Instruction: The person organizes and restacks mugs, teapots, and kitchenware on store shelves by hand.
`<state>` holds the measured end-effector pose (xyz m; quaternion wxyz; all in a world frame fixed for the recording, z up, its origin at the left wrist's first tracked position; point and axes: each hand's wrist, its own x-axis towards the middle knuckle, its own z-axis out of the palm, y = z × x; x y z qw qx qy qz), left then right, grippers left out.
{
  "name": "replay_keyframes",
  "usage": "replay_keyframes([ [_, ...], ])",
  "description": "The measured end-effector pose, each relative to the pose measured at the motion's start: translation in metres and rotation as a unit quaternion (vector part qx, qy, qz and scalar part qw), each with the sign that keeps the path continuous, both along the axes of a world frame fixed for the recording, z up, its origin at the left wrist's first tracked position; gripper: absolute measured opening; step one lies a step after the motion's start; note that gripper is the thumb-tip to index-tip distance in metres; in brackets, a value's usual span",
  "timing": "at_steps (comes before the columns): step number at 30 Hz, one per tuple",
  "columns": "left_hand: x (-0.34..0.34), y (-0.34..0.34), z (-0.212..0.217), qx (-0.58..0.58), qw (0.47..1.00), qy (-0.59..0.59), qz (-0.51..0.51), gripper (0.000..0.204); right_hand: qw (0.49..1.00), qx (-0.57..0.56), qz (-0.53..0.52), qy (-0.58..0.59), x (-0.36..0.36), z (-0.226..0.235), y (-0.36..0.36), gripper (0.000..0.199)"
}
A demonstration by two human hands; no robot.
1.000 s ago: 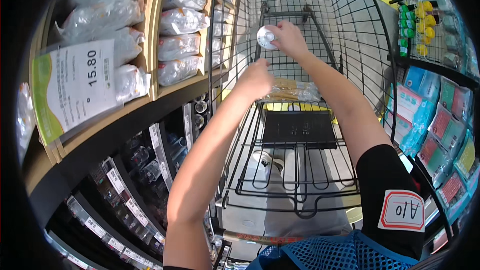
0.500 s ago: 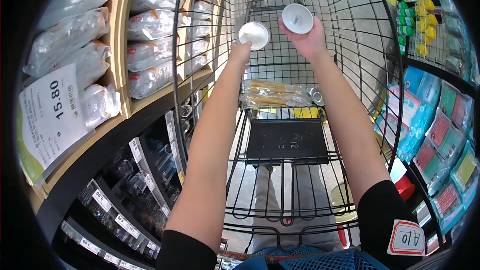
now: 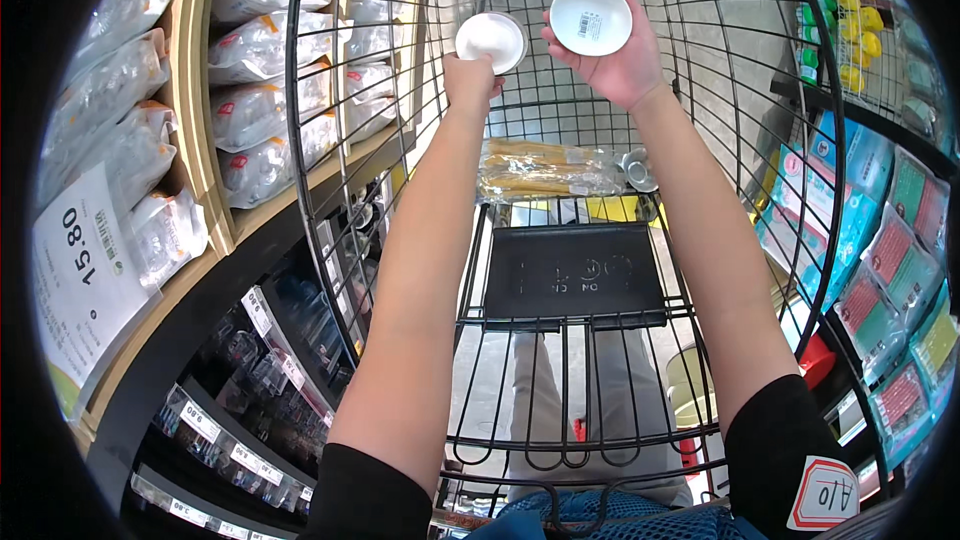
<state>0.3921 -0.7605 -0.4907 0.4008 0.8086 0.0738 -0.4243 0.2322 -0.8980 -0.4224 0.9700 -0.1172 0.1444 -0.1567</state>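
Both arms reach over a black wire shopping cart [image 3: 575, 440]. My left hand [image 3: 468, 85] is closed on the near-left rim of a small white bowl [image 3: 497, 37]. At its right, my right hand [image 3: 634, 68] cups a second white bowl [image 3: 588, 5] from below and the side. That bowl is tilted toward me, and a barcode sticker shows inside it. The two bowls are apart. Below them in the cart lies a clear bag of long tan sticks [image 3: 545, 168], perhaps chopsticks. A clear round cup or jar [image 3: 638, 170] is beside the bag, near my right forearm.
A wooden shelf [image 3: 250, 202] with bagged clear goods [image 3: 265, 45] runs along the left, above bins with price tags. On the right stands a rack with blue packs [image 3: 825, 200] and yellow-capped items [image 3: 858, 35]. A black panel [image 3: 575, 275] spans the cart's near end.
Both hands have moved slightly farther up the picture with their bowls. The right-hand bowl looks larger and its sticker clearer. The view of the shelves has shifted a little.
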Motion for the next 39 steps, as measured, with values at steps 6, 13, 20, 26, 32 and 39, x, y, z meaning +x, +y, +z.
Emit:
replay_keyframes([
  [6,-0.012,-0.006,0.002,-0.03,0.994,-0.073,0.073,0.038,0.992,-0.059,0.011,0.115,-0.002,-0.001,0.005,0.076],
  [13,-0.001,0.001,-0.01,-0.047,0.997,0.01,0.056,0.042,0.992,-0.042,0.016,0.119,-0.003,-0.006,0.007,0.075],
  [20,-0.01,-0.005,0.004,-0.071,0.994,0.003,0.088,0.042,0.991,-0.044,0.016,0.126,-0.006,-0.009,0.006,0.075],
  [26,-0.012,0.0,0.01,-0.073,0.996,0.01,0.059,0.042,0.991,-0.043,0.019,0.128,-0.009,-0.009,0.008,0.071],
  [32,-0.003,0.023,0.001,-0.092,0.996,-0.005,0.012,0.04,0.993,-0.018,0.024,0.113,-0.011,-0.015,0.017,0.07],
  [39,-0.025,0.007,0.036,-0.13,0.99,0.056,0.025,0.044,0.995,-0.021,0.032,0.096,-0.021,-0.015,0.008,0.07],
])
